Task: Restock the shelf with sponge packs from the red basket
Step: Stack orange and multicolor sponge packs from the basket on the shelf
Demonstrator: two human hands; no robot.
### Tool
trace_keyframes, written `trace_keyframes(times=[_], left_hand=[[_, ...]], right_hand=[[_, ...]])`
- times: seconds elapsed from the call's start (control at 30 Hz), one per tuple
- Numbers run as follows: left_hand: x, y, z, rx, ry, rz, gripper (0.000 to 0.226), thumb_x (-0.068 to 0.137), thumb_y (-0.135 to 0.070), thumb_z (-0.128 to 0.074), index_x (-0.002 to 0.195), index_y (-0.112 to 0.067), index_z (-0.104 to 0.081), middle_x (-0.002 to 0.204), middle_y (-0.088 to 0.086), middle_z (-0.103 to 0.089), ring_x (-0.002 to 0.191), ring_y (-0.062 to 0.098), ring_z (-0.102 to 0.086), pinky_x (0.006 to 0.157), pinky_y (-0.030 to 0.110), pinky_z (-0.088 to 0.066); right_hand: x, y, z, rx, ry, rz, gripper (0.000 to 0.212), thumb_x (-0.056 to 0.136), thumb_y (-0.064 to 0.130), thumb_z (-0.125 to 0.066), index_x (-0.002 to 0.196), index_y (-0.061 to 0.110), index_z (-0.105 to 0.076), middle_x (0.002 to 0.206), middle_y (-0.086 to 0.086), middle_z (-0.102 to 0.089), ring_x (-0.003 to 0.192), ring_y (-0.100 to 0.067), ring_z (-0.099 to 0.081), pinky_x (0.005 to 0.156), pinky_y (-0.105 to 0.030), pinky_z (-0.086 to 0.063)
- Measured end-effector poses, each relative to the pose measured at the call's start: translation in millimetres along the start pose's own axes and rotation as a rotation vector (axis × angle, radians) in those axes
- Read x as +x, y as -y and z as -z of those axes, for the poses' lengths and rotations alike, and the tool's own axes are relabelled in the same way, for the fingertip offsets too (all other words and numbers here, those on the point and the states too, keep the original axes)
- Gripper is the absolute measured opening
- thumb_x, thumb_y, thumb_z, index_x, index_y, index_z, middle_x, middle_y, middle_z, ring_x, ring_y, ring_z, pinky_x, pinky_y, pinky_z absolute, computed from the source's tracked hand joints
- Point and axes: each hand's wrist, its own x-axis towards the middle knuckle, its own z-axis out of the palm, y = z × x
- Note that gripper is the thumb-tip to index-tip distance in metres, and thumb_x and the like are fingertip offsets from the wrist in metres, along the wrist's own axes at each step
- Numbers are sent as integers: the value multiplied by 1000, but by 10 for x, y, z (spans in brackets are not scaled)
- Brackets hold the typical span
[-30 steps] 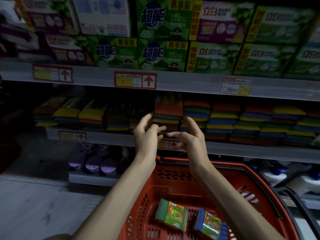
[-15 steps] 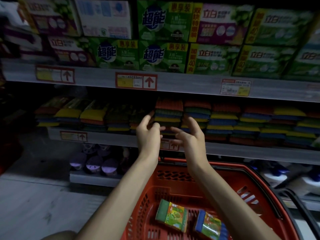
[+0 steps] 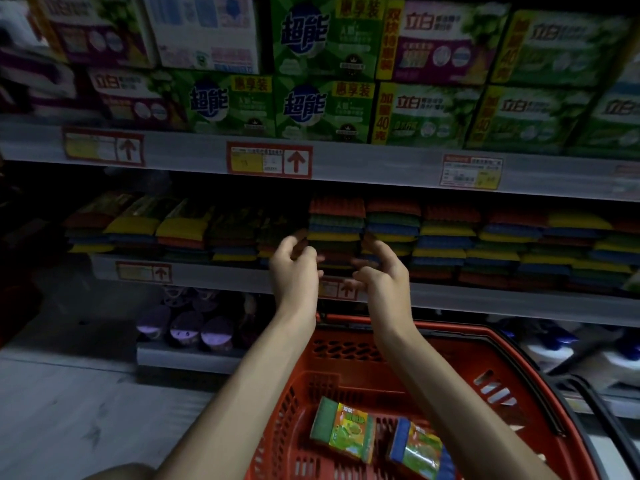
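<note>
My left hand (image 3: 294, 268) and my right hand (image 3: 381, 271) are raised side by side in front of the sponge shelf (image 3: 221, 277), fingers curled and apart, holding nothing. Just behind them a tall stack of sponge packs (image 3: 336, 220) stands on the shelf, orange on top. Below my forearms sits the red basket (image 3: 502, 368). Two sponge packs lie in it: one with a green edge (image 3: 341, 431) and one with a blue edge (image 3: 415, 448).
Rows of coloured sponge packs (image 3: 502, 244) fill the shelf left and right of the stack. Green and purple soap boxes (image 3: 322, 109) line the shelf above. Purple-lidded items (image 3: 194, 332) sit on a lower shelf at left. Grey floor lies at the lower left.
Both hands have drawn slightly back and down from the stack, fingers curling more. The top pack on the stack, tilted up a second ago, now lies flat.
</note>
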Motion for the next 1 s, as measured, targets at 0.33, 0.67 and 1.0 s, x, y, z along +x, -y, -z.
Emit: trace_keyframes(times=[0.33,0.67,1.0], left_hand=[[52,45,-20,51,-6,-6,41,100,-9,-50,140,-9,-58,83,-5,-63,68,9,-59,60,25,-48],[-24,66,58,63,-10,-36,46,102,-4,-48,147,-10,-50,90,-17,-61,90,17,-72,75,30,-55],[-121,171,118,160,1,-12,43,104,-15,-50,147,-20,-52,102,0,-75,68,16,-54,43,9,-40]], right_hand=[[36,-18,-14,-41,8,19,61,95,-3,-52,151,19,-44,141,-3,-50,108,-17,-65,66,-14,-54],[86,-130,42,-92,33,15,64,89,-3,-55,149,18,-47,139,-11,-55,116,-22,-63,72,-22,-57],[60,-180,26,-141,50,-13,67,92,-6,-54,154,12,-38,137,-11,-55,117,-17,-60,80,-25,-56]])
